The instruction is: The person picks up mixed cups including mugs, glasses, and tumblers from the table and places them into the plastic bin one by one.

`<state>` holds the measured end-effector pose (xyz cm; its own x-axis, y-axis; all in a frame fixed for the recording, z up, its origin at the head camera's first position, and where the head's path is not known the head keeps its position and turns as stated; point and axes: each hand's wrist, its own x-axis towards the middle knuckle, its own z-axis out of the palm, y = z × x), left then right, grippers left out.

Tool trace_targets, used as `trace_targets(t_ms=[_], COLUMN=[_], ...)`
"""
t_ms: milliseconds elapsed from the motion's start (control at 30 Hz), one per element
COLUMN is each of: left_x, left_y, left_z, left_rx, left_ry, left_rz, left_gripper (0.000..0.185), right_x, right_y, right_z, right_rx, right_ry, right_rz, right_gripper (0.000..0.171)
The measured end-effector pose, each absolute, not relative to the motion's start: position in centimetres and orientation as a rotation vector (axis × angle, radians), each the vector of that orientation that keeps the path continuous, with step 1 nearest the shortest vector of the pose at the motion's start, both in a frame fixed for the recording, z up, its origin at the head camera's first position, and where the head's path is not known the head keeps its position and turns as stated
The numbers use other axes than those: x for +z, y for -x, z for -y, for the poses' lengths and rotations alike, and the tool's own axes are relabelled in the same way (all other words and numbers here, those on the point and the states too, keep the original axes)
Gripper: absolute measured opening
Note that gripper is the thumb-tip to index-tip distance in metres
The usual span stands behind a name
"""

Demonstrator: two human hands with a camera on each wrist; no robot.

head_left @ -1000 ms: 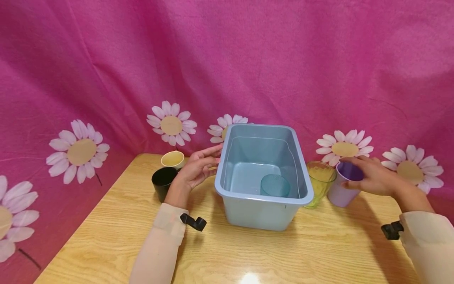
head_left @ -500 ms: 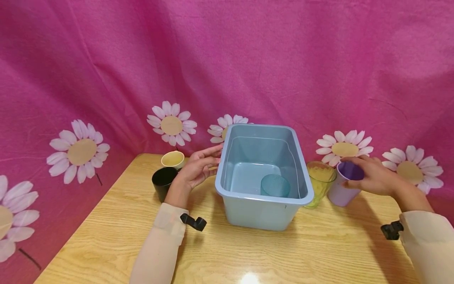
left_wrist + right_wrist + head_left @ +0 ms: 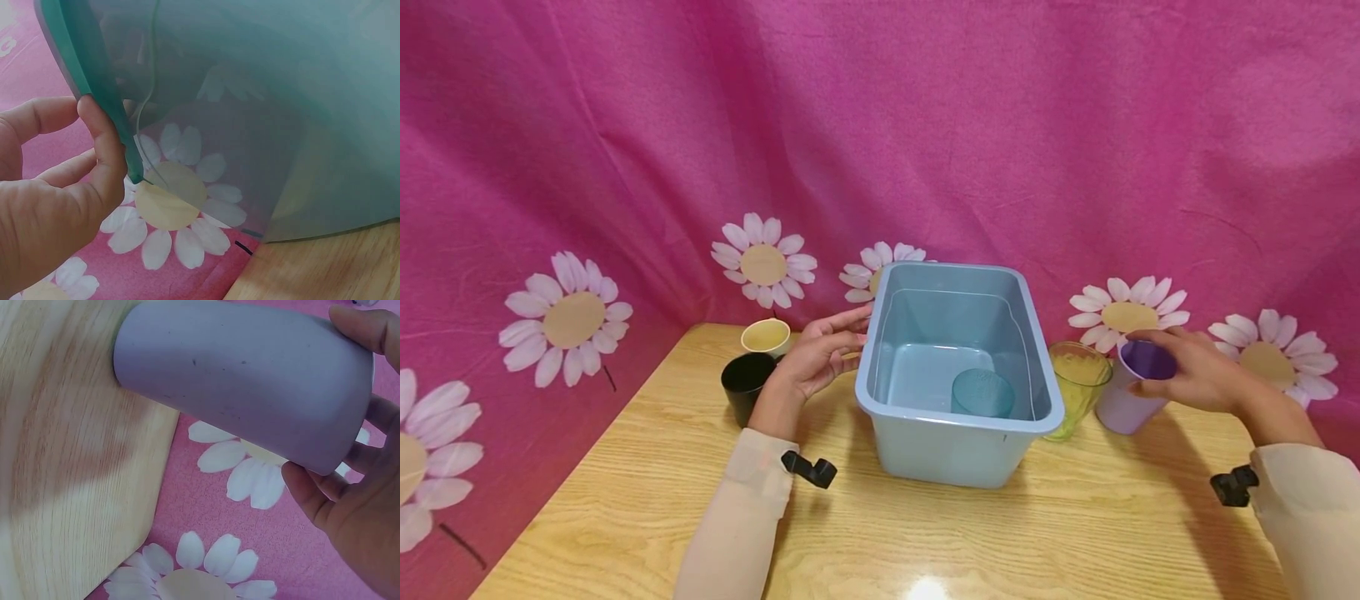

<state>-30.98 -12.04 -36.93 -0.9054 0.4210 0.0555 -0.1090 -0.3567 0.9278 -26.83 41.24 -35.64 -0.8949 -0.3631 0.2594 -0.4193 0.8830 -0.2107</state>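
My right hand (image 3: pixel 1206 371) grips a purple cup (image 3: pixel 1127 408) around its rim, thumb on the near side and fingers on the far side. The cup leans slightly to the right, its base low over the table. In the right wrist view its smooth lilac wall (image 3: pixel 250 381) fills the upper part. My left hand (image 3: pixel 816 354) has its fingers extended, the fingertips touching the left outer edge of a blue-grey plastic basin (image 3: pixel 943 450). The left wrist view shows the thumb and fingers at the basin's rim (image 3: pixel 94 81). Inside the basin is a translucent teal cup (image 3: pixel 981 393).
A yellow-green ribbed glass (image 3: pixel 1078 387) stands between the basin and the purple cup. A black cup (image 3: pixel 743 387) and a cream cup (image 3: pixel 765 336) are left of my left hand. A pink daisy-print cloth (image 3: pixel 880 125) hangs behind the wooden table (image 3: pixel 1037 542).
The purple cup's rim has tipped a little to the right along with my right hand, its base staying nearly in place. The left hand and the basin have not moved.
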Motion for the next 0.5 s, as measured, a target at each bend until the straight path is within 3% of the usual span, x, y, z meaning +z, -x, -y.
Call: trace_targets(t_ms=[500], left_x=[-36.9], left_y=[30.9], left_z=[12.1], left_rx=[2.311], left_ry=[-0.404], left_rz=[-1.556], left_gripper=[0.055], right_x=[-34.2], right_y=[27.0], right_z=[-41.7], right_rx=[0.336], right_ry=[-0.609], right_rz=[2.797], right_gripper=[0.074])
